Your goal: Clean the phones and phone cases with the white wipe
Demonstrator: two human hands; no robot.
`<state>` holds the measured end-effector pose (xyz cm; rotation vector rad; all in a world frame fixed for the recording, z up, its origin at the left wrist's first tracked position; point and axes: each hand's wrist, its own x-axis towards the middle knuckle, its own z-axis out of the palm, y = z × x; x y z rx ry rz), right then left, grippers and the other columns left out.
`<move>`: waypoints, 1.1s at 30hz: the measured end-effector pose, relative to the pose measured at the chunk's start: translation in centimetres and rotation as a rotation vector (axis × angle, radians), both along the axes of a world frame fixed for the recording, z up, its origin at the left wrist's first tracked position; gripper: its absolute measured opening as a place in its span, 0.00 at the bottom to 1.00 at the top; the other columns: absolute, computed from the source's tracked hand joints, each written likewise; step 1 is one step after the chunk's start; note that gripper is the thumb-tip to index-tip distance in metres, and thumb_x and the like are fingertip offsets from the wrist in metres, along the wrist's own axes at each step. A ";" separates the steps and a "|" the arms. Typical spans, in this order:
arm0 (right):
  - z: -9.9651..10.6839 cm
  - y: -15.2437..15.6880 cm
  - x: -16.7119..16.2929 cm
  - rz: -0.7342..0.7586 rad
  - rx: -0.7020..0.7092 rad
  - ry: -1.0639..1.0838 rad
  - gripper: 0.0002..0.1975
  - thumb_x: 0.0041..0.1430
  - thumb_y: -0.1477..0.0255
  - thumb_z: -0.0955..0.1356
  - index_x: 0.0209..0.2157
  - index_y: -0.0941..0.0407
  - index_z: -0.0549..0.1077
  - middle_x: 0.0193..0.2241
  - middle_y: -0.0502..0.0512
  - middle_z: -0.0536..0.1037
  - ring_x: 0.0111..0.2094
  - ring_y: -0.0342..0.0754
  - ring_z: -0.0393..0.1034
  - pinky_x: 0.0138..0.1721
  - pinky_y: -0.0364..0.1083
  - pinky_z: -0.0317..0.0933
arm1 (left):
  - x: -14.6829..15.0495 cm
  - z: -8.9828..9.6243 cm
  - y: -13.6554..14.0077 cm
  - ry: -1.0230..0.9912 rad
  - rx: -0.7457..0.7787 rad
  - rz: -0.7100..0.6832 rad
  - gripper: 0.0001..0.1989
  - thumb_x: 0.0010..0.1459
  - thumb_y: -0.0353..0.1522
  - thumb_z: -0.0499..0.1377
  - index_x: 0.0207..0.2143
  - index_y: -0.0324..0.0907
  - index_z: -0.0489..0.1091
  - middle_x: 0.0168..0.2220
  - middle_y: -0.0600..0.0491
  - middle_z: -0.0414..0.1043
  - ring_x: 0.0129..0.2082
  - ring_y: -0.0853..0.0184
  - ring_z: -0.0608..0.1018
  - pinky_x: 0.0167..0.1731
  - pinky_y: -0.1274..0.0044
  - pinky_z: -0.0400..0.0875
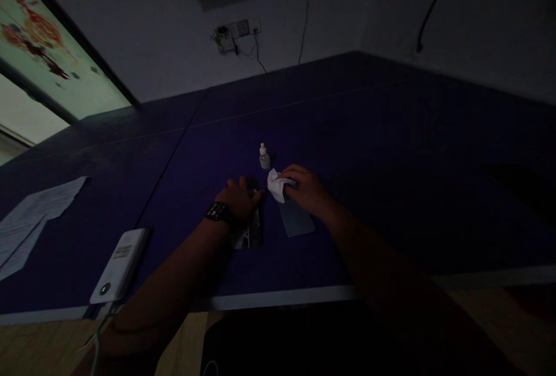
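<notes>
My right hand (307,189) pinches a crumpled white cloth or tissue (277,185) over the upper end of a flat dark rectangular slab (297,221), which looks like a phone. Beside it, my left hand (238,197), with a dark watch (218,211) on the wrist, rests with its fingers spread on a flat packet (253,231) with a printed, picture-like surface. The hand covers the packet's upper part. Just beyond both hands a small clear dropper bottle (264,159) with a white top stands upright.
A white power bank (119,266) with a cable (98,335) lies near the front edge at left. Printed papers (39,216) are at far left. The purple table (347,115) meets the wall, which carries a power socket strip (238,29). The room is dim.
</notes>
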<state>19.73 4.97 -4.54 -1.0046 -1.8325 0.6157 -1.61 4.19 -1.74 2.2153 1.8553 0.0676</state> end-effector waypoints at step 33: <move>-1.7 0.2 0.3 0.118 0.249 -0.195 0.27 0.50 0.88 0.64 0.50 0.53 0.75 0.49 0.58 0.81 0.51 0.54 0.77 0.53 0.56 0.71 | -10.5 -5.4 -1.0 -0.534 0.018 -0.533 0.79 0.25 0.61 0.73 0.73 0.41 0.40 0.73 0.30 0.39 0.72 0.34 0.47 0.67 0.45 0.43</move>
